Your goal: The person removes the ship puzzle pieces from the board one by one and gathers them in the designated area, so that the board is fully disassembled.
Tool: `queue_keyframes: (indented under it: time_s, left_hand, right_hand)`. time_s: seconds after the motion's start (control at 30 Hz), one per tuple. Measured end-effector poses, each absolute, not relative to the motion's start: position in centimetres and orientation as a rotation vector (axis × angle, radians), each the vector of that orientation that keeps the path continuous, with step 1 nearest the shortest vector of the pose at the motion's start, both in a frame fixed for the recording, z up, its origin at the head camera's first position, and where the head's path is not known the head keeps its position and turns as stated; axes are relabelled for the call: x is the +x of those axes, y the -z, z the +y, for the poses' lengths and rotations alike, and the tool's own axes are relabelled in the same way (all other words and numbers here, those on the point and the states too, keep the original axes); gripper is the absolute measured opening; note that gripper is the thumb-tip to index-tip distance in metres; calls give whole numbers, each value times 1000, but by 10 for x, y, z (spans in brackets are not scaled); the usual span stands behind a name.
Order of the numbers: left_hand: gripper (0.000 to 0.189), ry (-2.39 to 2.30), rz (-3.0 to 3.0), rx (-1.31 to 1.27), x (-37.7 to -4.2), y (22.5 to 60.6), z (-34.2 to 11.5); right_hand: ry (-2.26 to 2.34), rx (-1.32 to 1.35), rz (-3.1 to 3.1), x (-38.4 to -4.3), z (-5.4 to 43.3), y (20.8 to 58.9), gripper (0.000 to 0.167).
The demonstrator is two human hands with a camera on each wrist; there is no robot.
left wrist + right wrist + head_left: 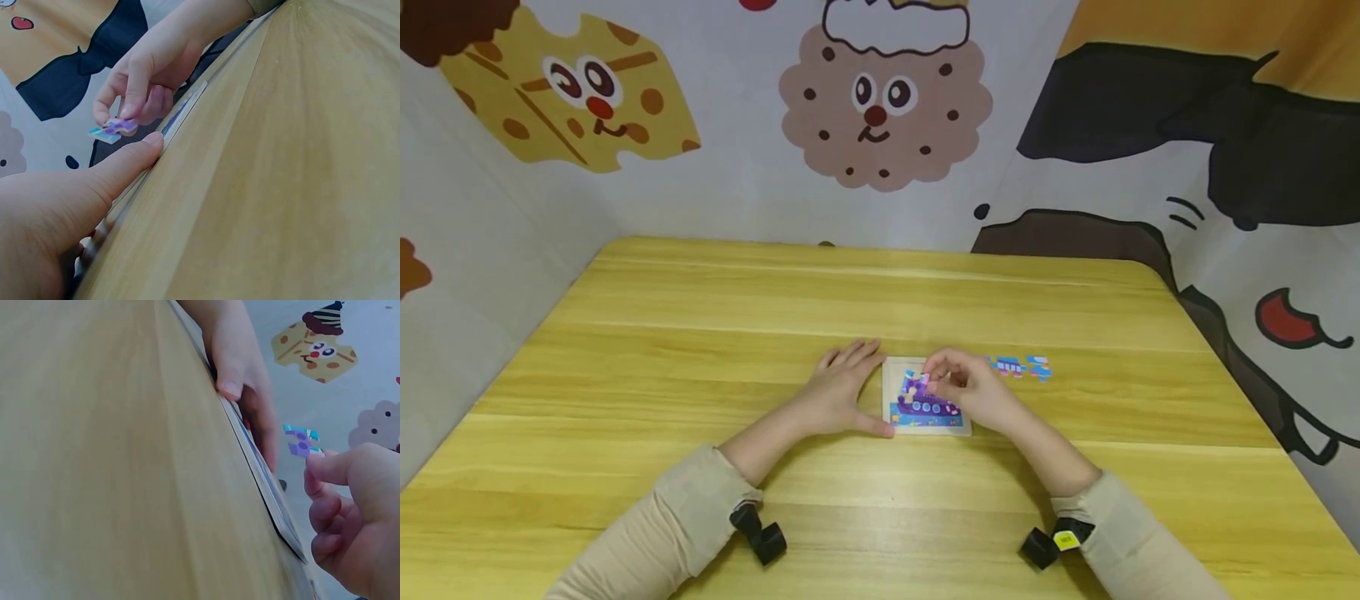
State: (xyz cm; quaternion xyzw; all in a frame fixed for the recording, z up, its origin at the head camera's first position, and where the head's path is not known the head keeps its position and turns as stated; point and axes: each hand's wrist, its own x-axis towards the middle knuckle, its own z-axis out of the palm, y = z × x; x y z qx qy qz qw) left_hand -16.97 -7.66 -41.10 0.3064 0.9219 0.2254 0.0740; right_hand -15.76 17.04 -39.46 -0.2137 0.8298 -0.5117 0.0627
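Fingers (314, 482) of right hand (977, 393) pinch one puzzle piece (302, 443); left hand (841, 390), fingers apart, touches one board (925, 431).

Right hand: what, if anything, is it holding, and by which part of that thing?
The right hand pinches a purple-and-blue puzzle piece by one edge; most of the piece sticks out beyond the grip.

Puzzle bd. (895, 379) part-hidden behind R hand (973, 389)

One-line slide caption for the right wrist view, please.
The right hand pinches a puzzle piece apart from the puzzle board, while the left hand rests at the board's far end.
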Motion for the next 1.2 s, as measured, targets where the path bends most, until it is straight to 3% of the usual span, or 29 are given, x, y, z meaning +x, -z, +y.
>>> queue_keyframes:
  time_s: [1.2]
  left_hand:
    - [116,-684,2765,930,-170,413,-77]
  right_hand:
    - [1433,-478,2567,-156,261,393,16]
